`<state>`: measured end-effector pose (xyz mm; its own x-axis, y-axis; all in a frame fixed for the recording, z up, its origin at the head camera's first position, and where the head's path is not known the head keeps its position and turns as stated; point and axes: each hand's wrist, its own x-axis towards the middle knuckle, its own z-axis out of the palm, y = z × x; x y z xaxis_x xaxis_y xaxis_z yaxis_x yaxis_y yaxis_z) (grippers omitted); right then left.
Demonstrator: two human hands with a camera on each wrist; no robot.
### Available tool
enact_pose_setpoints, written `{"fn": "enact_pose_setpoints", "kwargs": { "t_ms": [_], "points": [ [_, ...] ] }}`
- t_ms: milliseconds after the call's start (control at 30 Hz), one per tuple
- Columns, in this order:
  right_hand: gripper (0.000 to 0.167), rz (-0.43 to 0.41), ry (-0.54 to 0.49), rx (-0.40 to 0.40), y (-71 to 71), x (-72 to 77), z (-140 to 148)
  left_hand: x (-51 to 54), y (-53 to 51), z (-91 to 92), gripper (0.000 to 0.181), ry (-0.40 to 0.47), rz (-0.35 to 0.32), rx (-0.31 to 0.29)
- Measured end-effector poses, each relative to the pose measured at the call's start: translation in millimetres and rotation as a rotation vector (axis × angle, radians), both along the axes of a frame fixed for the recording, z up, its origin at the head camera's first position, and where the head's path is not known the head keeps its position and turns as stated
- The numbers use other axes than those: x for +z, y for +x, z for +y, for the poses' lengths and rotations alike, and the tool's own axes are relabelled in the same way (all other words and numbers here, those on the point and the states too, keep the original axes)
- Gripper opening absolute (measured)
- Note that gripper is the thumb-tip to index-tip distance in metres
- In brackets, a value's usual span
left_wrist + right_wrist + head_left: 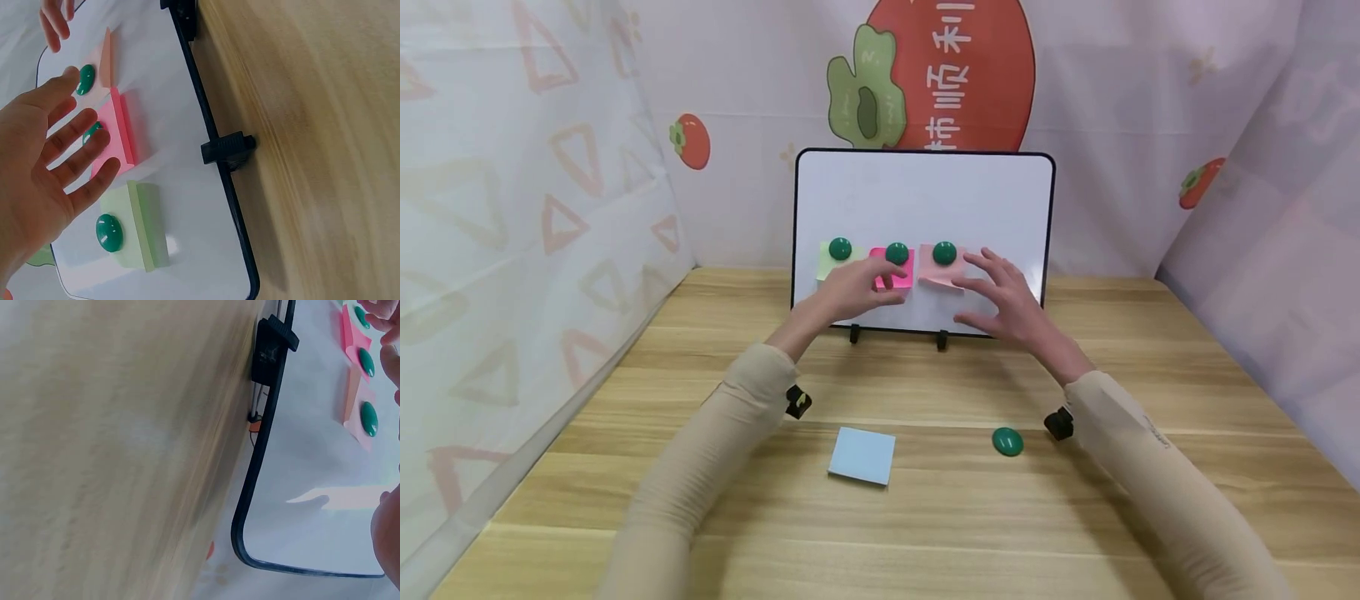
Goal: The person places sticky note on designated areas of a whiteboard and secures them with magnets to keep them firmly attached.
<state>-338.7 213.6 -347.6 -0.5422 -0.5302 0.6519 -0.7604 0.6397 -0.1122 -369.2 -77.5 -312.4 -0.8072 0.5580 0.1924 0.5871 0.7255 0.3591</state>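
A whiteboard (917, 200) with a black frame stands upright. On it, green round magnets sit over three sticky notes: a pale green note (122, 203), a bright pink note (115, 134) and a light pink note (931, 273) whose lower edge curls outward. My left hand (859, 292) hovers before the bright pink note with loosely spread fingers, partly covering that note and the pale green one in the head view. Beside the light pink note, my right hand (1003, 298) has its fingers spread and holds nothing; the right wrist view catches only its edge.
A light blue sticky note (862, 456) lies on the wooden table (947, 533), with a loose green magnet (1007, 442) to its right. Black clips (942, 340) support the board's bottom edge. Printed cloth (737, 208) hangs behind and along both sides.
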Motion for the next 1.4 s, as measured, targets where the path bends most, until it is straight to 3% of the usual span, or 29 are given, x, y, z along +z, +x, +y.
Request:
{"fn": "enact_pose_setpoints", "kwargs": {
  "t_ms": [200, 367, 467, 633, 733, 900, 1100, 1233, 1400],
  "points": [
    [0.058, -0.086, 0.012, -0.004, 20.8, -2.7, 6.3, -4.8, 20.4, -19.8, 0.051, 0.095, -0.114, -0.152],
    [0.060, -0.158, 0.050, 0.013, 35.2, -8.7, 8.6, -11.5, 37.4, -30.4, 0.054, 0.049, -0.179, -0.280],
    [0.063, -0.219, 0.078, 0.024, 44.4, -10.6, 8.7, -17.0, 48.7, -38.2, 0.053, 0.001, -0.261, -0.321],
    [0.064, -0.320, 0.130, 0.035, 59.4, -8.8, 9.9, -25.0, 68.4, -53.2, 0.052, -0.100, -0.413, -0.313],
    [0.064, -0.390, 0.160, 0.037, 67.2, -7.1, 11.8, -28.8, 77.4, -59.4, 0.053, -0.148, -0.452, -0.301],
    [0.066, -0.486, 0.238, 0.064, 76.0, -8.2, 15.2, -32.3, 87.9, -62.9, 0.060, -0.244, -0.413, -0.294],
    [0.071, -0.599, 0.285, 0.106, 82.4, -10.8, 18.7, -33.5, 104.4, -56.2, 0.077, -0.325, -0.448, -0.246],
    [0.071, -0.683, 0.316, 0.133, 87.2, -12.3, 21.2, -34.7, 112.7, -52.7, 0.087, -0.396, -0.395, -0.221],
    [0.069, -0.764, 0.324, 0.196, 92.2, -15.3, 28.1, -38.6, 114.4, -51.0, 0.088, -0.426, -0.345, -0.229]
  ]
}}
